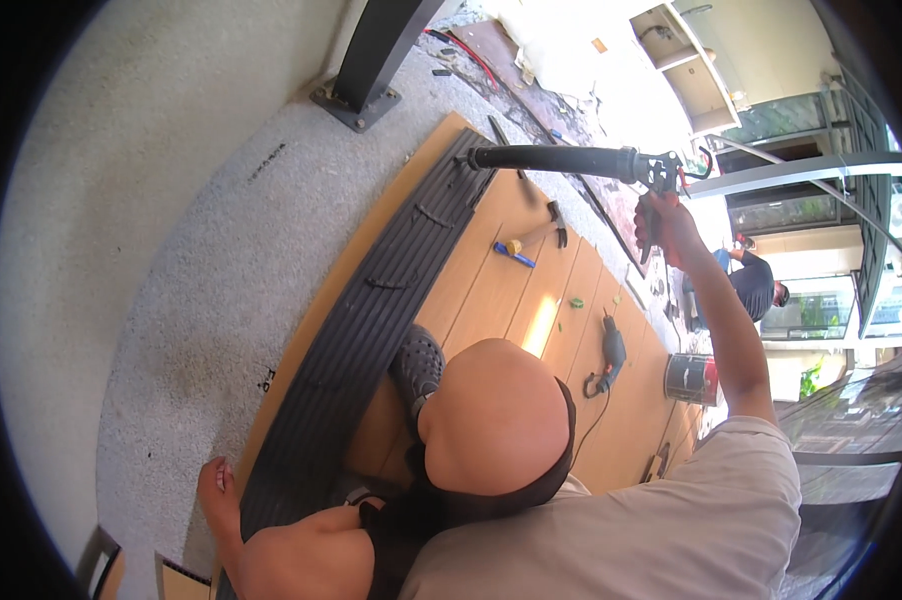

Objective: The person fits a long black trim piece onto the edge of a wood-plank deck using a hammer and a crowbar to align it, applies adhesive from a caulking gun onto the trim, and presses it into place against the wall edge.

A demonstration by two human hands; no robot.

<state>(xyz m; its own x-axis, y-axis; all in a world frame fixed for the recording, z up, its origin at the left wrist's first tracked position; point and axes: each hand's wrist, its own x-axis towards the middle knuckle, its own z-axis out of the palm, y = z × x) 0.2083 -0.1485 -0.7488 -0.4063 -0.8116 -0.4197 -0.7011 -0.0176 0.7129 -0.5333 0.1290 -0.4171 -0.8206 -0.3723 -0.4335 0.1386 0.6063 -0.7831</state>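
Observation:
My right hand (668, 228), raised at the right, is closed around the handle of a black caulking gun (561, 160). Its long barrel points left, and the nozzle end meets the far end of a dark grooved plank (321, 385). Short dark beads, like adhesive, lie across the plank's grooves. At the lower left, my left hand (217, 485) hangs beside the plank's near end with its fingers curled in and nothing visible in them. The plank lies along the edge of a wood-coloured board floor (481, 285), next to my shoe (420, 365).
A hammer (559, 226) and a blue tool (516, 256) lie on the boards. Nearer, a corded drill (613, 348) and a bucket (691, 379) stand to the right. A dark post (383, 50) rises at the far left. Another person (754, 285) bends down at the right.

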